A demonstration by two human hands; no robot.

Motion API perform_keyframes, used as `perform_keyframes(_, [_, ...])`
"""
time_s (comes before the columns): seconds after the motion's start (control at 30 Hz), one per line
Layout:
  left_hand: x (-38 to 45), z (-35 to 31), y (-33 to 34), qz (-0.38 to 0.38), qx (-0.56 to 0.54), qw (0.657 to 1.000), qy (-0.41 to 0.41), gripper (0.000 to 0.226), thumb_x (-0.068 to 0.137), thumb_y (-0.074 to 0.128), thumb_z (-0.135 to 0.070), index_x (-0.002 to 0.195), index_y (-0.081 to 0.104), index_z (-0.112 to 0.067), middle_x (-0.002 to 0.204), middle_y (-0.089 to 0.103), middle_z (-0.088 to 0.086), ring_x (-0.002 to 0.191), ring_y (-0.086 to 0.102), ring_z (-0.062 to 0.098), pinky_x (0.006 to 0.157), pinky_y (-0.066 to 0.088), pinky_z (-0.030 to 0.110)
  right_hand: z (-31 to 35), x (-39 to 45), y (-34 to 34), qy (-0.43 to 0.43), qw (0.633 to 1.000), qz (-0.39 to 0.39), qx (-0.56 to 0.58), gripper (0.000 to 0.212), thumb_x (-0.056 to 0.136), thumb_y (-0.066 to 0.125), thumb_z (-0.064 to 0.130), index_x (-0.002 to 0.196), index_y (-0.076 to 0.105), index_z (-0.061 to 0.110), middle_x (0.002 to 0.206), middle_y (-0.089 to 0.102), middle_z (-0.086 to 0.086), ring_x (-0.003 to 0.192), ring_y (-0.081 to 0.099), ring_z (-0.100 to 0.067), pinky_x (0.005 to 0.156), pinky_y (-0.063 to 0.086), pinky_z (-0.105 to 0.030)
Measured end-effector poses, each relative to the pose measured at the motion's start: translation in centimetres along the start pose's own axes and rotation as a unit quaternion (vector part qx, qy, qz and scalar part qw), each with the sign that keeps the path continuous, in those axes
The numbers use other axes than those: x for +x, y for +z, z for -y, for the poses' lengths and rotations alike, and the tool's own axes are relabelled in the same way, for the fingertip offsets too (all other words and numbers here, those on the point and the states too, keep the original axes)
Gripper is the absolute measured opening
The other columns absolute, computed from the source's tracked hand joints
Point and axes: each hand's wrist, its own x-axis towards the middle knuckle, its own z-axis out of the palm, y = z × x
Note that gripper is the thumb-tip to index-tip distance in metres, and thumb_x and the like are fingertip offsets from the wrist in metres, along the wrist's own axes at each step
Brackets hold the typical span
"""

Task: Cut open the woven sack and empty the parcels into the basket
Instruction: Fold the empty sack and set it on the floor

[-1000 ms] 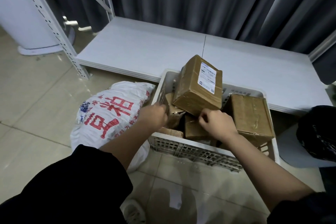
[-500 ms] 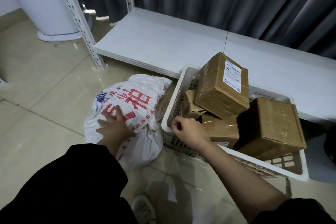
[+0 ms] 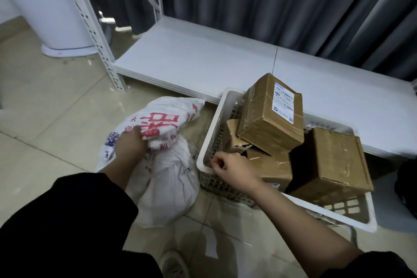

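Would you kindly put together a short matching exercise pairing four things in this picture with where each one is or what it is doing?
Things:
1. left hand
2. right hand
3. labelled box
4. woven sack

States:
A. lying on the floor beside the basket
B. gripping the sack's printed cloth
C. tilted on top of the other parcels
D. at the basket's near left corner

Pairs: 1-B, 2-D, 3-C, 4-A

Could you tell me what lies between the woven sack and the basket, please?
Only a bare strip of tiled floor separates the woven sack from the basket, seen in the head view.
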Motion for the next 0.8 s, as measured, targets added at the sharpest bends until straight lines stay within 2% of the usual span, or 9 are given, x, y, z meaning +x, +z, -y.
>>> perform_keyframes(0.13, [0.2,-1.7,-9.5,-0.041,-0.095,0.994,-0.032,0.028,0.085,0.058,-0.024,0.105,0.058,-0.004,0.111,0.062,0.028,0.106,0.057,0.042,0.087,0.044,0.039,1.9,-0.5,-3.1,-0.009,1.000,0.008,0.011,0.015,0.088,0.054,0.030,0.097,0.064,0.024,0.097,0.070,0.000,0.090,0.064,-0.022,0.068,0.046,-0.031])
perform_keyframes(0.23, [-1.1,-2.6,-16.0,-0.048,-0.207,0.975,-0.060,0.049,0.069,0.059,-0.041,0.104,0.064,-0.008,0.107,0.066,0.023,0.101,0.061,0.039,0.086,0.047,0.039,4.1,-1.3,-5.8,-0.015,1.000,0.007,0.023,0.018,0.088,0.053,0.029,0.102,0.063,0.025,0.100,0.069,0.002,0.094,0.063,-0.019,0.074,0.049,-0.031])
perform_keyframes(0.37, [-3.8,-5.3,-23.4,-0.081,-0.379,0.919,-0.067,0.032,0.077,0.064,-0.020,0.106,0.065,-0.006,0.099,0.064,0.011,0.089,0.060,0.027,0.081,0.049,0.030,7.1,-3.2,-9.7,-0.026,0.998,0.004,0.060,0.032,0.088,0.053,0.027,0.119,0.055,0.024,0.100,0.065,0.003,0.095,0.062,-0.018,0.085,0.051,-0.033])
perform_keyframes(0.43, [-5.3,-7.5,-26.4,-0.075,-0.431,0.897,-0.061,0.007,0.082,0.060,-0.012,0.087,0.061,-0.007,0.091,0.060,0.012,0.073,0.059,0.026,0.060,0.053,0.024,8.6,-4.2,-11.8,-0.044,0.995,-0.005,0.087,0.042,0.089,0.055,0.027,0.130,0.046,0.020,0.102,0.059,0.004,0.097,0.059,-0.018,0.086,0.048,-0.031])
perform_keyframes(0.5, [-6.8,-9.6,-28.7,-0.058,-0.454,0.888,-0.040,0.014,0.088,0.054,-0.009,0.074,0.053,-0.011,0.083,0.056,0.015,0.052,0.053,0.023,0.036,0.046,0.018,10.1,-5.5,-14.1,-0.048,0.981,-0.022,0.186,0.042,0.095,0.051,0.031,0.133,0.045,0.016,0.113,0.058,-0.002,0.103,0.057,-0.021,0.081,0.043,-0.028])
perform_keyframes(0.57, [-8.2,-11.7,-30.3,-0.049,-0.457,0.888,0.003,0.011,0.093,0.047,-0.011,0.083,0.052,-0.011,0.074,0.055,0.013,0.040,0.054,0.018,0.031,0.045,0.018,11.5,-6.7,-16.8,-0.021,0.922,-0.031,0.385,0.038,0.099,0.038,0.037,0.124,0.053,0.013,0.109,0.060,-0.004,0.093,0.057,-0.020,0.072,0.041,-0.028])
perform_keyframes(0.63, [-10.2,-13.5,-31.4,-0.044,-0.457,0.887,0.054,0.010,0.096,0.043,-0.014,0.104,0.049,-0.014,0.071,0.053,0.008,0.036,0.056,0.013,0.033,0.046,0.018,12.0,-7.8,-19.9,0.003,0.863,-0.055,0.502,0.045,0.099,0.031,0.044,0.111,0.061,0.012,0.099,0.063,-0.001,0.081,0.057,-0.016,0.067,0.043,-0.027])
perform_keyframes(0.67, [-11.0,-14.3,-31.8,-0.034,-0.459,0.884,0.078,0.016,0.097,0.043,-0.014,0.112,0.048,-0.017,0.073,0.053,0.007,0.041,0.057,0.013,0.035,0.048,0.018,11.8,-8.3,-21.3,0.010,0.855,-0.063,0.514,0.047,0.098,0.032,0.047,0.105,0.063,0.013,0.097,0.064,0.000,0.079,0.057,-0.015,0.066,0.044,-0.026])
perform_keyframes(0.8, [-13.0,-16.0,-33.8,0.003,-0.425,0.894,0.142,0.026,0.093,0.053,-0.012,0.119,0.054,-0.016,0.101,0.063,0.009,0.074,0.058,0.016,0.068,0.052,0.029,11.2,-10.0,-24.7,0.008,0.893,0.036,0.448,0.030,0.096,0.045,0.041,0.095,0.060,0.015,0.102,0.065,-0.002,0.080,0.064,-0.018,0.067,0.050,-0.025])
